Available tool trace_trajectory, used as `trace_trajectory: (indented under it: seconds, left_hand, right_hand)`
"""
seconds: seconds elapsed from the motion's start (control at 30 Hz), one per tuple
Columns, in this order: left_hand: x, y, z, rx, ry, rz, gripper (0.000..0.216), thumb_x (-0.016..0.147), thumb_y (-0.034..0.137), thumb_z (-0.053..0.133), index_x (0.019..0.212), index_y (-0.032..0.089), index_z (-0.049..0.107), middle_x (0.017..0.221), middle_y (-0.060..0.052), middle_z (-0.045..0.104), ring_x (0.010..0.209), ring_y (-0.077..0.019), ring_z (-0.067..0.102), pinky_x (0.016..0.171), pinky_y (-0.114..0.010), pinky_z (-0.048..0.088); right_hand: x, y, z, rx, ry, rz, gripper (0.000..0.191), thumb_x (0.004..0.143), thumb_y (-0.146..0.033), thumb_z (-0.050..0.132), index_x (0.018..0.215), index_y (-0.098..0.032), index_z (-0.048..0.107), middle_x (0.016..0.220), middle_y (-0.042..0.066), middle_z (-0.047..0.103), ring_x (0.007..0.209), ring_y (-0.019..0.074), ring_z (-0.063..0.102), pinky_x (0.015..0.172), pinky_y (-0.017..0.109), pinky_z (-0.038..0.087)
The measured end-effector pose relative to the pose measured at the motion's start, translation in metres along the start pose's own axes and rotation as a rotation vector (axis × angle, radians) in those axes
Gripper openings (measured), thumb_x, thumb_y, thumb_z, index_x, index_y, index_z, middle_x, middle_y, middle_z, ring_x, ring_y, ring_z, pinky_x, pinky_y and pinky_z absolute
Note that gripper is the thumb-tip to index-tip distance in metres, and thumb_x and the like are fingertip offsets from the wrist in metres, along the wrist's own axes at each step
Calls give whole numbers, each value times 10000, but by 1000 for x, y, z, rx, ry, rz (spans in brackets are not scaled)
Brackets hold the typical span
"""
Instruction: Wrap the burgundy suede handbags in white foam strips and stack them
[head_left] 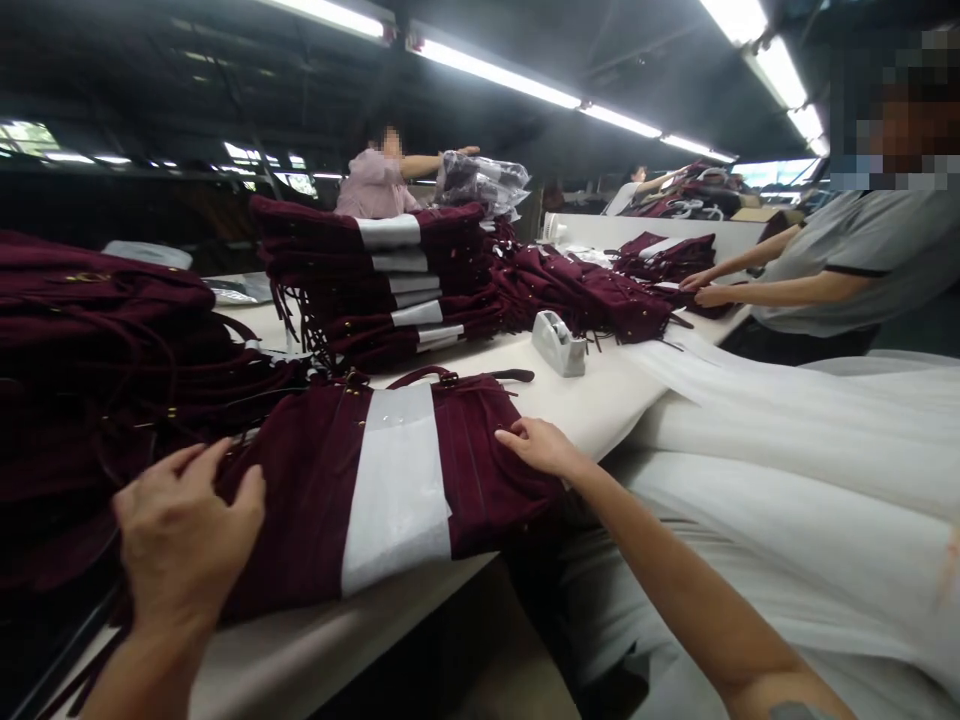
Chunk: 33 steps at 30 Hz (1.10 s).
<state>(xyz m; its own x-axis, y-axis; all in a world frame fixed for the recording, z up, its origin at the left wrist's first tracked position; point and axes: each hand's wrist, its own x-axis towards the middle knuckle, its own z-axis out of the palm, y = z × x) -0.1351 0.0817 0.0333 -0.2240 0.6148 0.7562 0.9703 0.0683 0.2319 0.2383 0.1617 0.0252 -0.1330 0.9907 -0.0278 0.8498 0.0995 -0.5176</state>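
Along a pale bench (607, 385), at far left, a slumped heap of maroon bags (82, 330) trails thin straps toward us. Beside it our left hand (187, 520) is loosely open, thumb apart from the fingers, at the left end of a maroon bag (319, 490); how firmly it touches, we cannot tell. The bag lies flat before us at the bench's near edge, its lower right corner seeming to reach past that edge. We judge it soft and floppy, fairly light, with a matte cloth that should not slip much and little that could break. Around its middle runs a white band (397, 490), smooth and probably paper-thin, which we would spare from any pull. Behind rises a stack of banded bags (322, 265), layers sagging at the ends. A dark handle (427, 376) lies along the bag's far side, likely a poor hold, since the body would swing beneath it; both ends, supported from below, look the surer grip. At the right end our right hand (544, 445) meets the cloth with thumb and fingers close together, though whether it pinches we cannot tell. Farther right stand a grey tape dispenser (558, 345) and a co-worker (847, 255) in a grey shirt.
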Motion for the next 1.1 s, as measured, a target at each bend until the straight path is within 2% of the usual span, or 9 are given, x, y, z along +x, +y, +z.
trace_trajectory:
  seconds: [0.1,0.2,0.3,0.4,0.5,0.6,0.77,0.93,1.1]
  left_hand:
    - [18,-40,-12,152,-385,-264,667,817,606,479,1241,106,600,1173,-172,634,1180,-505,514,947,-649,422]
    - [14,-65,-24,-56,-708,-538,562,823,588,503,1106,137,683,1100,-136,704,1165,-435,569,992,-559,444]
    - [-8,-73,-34,-388,-675,-675,503,805,562,580,1144,204,678,1273,-79,647,1253,-323,538,1067,-415,428]
    - [-29,-71,-43,-558,-699,-764,723,730,591,687,1341,233,547,1382,-79,561,1289,-293,509,1067,-367,437]
    - [-35,-61,-47,-652,-722,-803,806,721,572,716,1403,217,475,1415,-88,528,1312,-269,486,1064,-326,437]
    - [-32,-50,-50,-726,-749,-878,758,713,551,737,1361,225,520,1350,-97,588,1237,-273,562,948,-313,530]
    - [-31,-46,-55,-727,-824,-992,739,715,584,719,1330,209,554,1201,-120,683,1115,-282,645,790,-309,584]
    - [-35,-52,-55,-802,-818,-977,704,738,553,716,1299,151,577,1180,-134,691,1136,-276,633,884,-313,551]
    - [-40,-47,-54,-830,-689,-978,597,731,484,745,1205,136,642,1107,-128,720,1102,-271,651,961,-346,522]
  right_hand:
    - [2,-6,8,-25,22,-25,557,910,-564,492,1190,-104,636,1119,160,678,1035,273,629,880,342,457]
    - [-7,-4,18,0,95,-120,510,913,-514,516,1195,-109,642,1138,162,655,1054,270,612,933,370,455]
    - [-26,-8,23,45,252,-261,414,901,-449,556,1162,-145,663,1170,145,634,1103,276,579,987,416,442]
    - [-45,-35,21,103,328,-427,365,933,-415,514,1167,-179,665,1246,120,614,1177,257,542,1043,414,419]
    - [-38,-79,24,52,223,-574,459,975,-398,435,1325,-129,563,1414,128,508,1343,236,412,1144,389,308]
    - [-4,-114,42,-87,-9,-581,599,984,-450,390,1446,-70,406,1537,169,321,1445,265,239,1179,445,208]
    - [38,-127,80,-263,-374,-550,683,987,-503,298,1491,-42,297,1555,190,247,1459,281,193,1179,510,130]
    - [27,-120,94,-303,-343,-584,701,981,-520,277,1466,-17,343,1538,217,265,1451,293,216,1177,520,121]
    - [-3,-116,90,-269,-305,-645,684,989,-518,285,1427,-8,409,1503,238,327,1433,306,261,1170,521,166]
